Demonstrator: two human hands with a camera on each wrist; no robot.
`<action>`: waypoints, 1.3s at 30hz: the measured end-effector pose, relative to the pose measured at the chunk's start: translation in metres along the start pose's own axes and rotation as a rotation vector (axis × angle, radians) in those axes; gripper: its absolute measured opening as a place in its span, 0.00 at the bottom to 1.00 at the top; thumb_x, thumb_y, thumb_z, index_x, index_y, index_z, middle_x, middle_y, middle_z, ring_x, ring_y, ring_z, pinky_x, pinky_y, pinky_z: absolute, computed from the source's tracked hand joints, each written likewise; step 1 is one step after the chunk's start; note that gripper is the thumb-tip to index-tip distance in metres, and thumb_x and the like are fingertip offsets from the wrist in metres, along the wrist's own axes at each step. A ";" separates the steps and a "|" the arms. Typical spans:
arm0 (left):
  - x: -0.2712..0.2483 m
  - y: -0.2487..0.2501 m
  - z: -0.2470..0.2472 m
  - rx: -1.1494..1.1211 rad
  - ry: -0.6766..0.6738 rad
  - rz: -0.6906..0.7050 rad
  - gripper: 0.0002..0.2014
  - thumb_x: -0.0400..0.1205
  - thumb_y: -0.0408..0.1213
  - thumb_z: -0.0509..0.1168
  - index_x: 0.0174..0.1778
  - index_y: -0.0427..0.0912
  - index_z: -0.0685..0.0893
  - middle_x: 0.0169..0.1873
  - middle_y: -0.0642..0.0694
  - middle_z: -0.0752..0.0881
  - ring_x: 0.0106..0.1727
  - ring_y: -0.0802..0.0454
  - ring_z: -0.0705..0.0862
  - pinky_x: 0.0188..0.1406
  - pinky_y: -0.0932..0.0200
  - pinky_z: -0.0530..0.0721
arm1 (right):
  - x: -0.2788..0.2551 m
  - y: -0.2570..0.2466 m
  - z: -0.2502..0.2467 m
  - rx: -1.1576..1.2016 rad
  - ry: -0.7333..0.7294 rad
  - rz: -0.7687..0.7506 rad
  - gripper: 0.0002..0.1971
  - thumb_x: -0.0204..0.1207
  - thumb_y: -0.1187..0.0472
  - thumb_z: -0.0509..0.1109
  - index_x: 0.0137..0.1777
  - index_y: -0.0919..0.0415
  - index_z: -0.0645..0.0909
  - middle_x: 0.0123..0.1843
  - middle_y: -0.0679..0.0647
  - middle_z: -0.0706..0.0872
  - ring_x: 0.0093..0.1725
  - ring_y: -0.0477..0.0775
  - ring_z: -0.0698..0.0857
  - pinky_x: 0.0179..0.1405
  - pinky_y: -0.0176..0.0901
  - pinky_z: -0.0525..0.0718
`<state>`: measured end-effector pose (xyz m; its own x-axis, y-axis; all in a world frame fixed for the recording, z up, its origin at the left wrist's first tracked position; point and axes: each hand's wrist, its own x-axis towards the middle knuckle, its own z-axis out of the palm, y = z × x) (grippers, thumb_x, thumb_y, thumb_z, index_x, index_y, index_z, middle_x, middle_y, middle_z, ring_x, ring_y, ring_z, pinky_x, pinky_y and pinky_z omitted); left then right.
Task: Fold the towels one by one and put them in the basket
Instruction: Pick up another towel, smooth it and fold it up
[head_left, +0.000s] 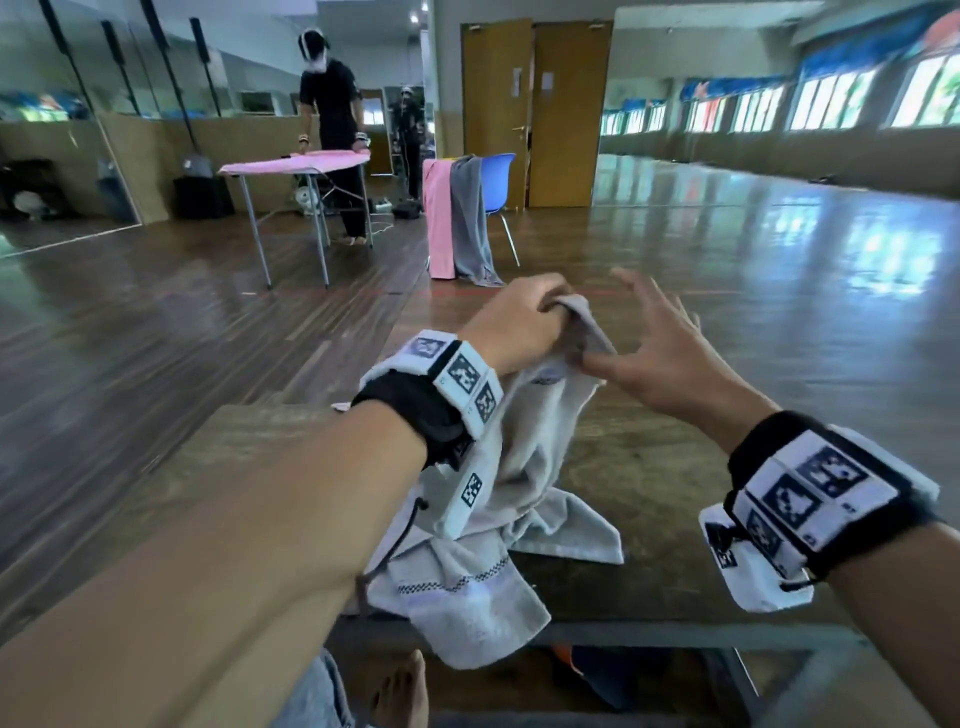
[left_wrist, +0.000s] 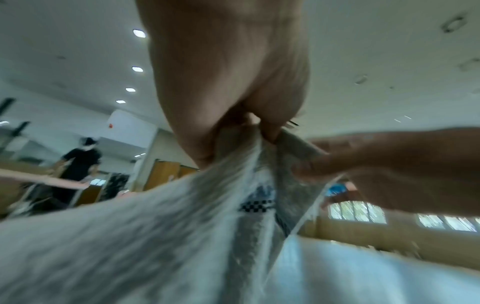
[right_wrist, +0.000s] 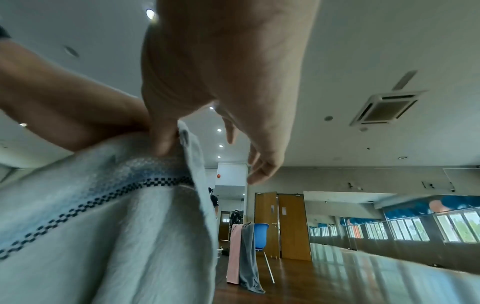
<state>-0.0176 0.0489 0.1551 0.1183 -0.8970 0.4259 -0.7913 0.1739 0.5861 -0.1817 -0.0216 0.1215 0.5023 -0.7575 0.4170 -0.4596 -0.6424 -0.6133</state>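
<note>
My left hand (head_left: 511, 325) holds a gathered corner of the pale grey towel (head_left: 524, 457) above the wooden bench (head_left: 649, 467); the grip is a closed fist bunching the cloth. My right hand (head_left: 660, 348) meets the same raised corner: its thumb presses the edge of the towel, while its other fingers (head_left: 636, 286) are spread and lifted clear of the cloth. From the raised corner the towel hangs down and trails across the bench, its lower end draped over the near edge. A band of dark checks (head_left: 447, 584) runs across that lower end. No basket or other container appears in any view.

Head view only: both wrists carry white units with black square markers; a second person (head_left: 335, 130) stands at a far table covered in pink cloth (head_left: 296, 161).

Left wrist view: my left hand (left_wrist: 228, 82) is seen from below, the towel (left_wrist: 155, 236) emerging from between the curled fingers, with my right hand (left_wrist: 389, 170) entering from the side to touch the cloth; this view is blurred.

Right wrist view: my right thumb (right_wrist: 162, 133) lies against the towel's (right_wrist: 103, 226) hem, and the check band (right_wrist: 91, 203) shows sharply. Beyond, a blue chair (right_wrist: 261, 236) carries a pink towel (right_wrist: 233, 253) and a dark grey towel (right_wrist: 248, 257) draped over its back, hanging to the wooden floor.
</note>
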 end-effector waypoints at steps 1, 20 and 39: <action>0.005 0.006 0.008 0.027 -0.073 0.041 0.08 0.84 0.29 0.60 0.49 0.39 0.85 0.42 0.49 0.86 0.42 0.57 0.82 0.41 0.67 0.77 | -0.002 0.000 -0.003 0.041 0.038 -0.043 0.42 0.67 0.46 0.79 0.82 0.41 0.66 0.74 0.51 0.78 0.74 0.55 0.74 0.72 0.54 0.74; -0.020 -0.080 -0.024 -0.057 0.121 -0.212 0.06 0.81 0.30 0.68 0.41 0.34 0.88 0.33 0.45 0.85 0.35 0.53 0.78 0.38 0.57 0.74 | -0.035 0.081 -0.001 0.082 -0.047 -0.012 0.06 0.82 0.63 0.72 0.45 0.52 0.87 0.32 0.55 0.87 0.29 0.58 0.85 0.35 0.60 0.89; -0.118 -0.222 0.024 0.444 -0.567 -0.624 0.15 0.79 0.44 0.67 0.30 0.40 0.77 0.41 0.37 0.87 0.38 0.44 0.82 0.36 0.55 0.74 | -0.038 0.034 0.218 -0.098 -0.569 -0.045 0.20 0.78 0.55 0.71 0.26 0.62 0.74 0.27 0.57 0.81 0.35 0.59 0.82 0.40 0.60 0.81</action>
<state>0.1298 0.1069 -0.0418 0.3804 -0.8596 -0.3412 -0.8530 -0.4687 0.2297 -0.0571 0.0107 -0.0611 0.8254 -0.5645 -0.0020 -0.4808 -0.7011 -0.5266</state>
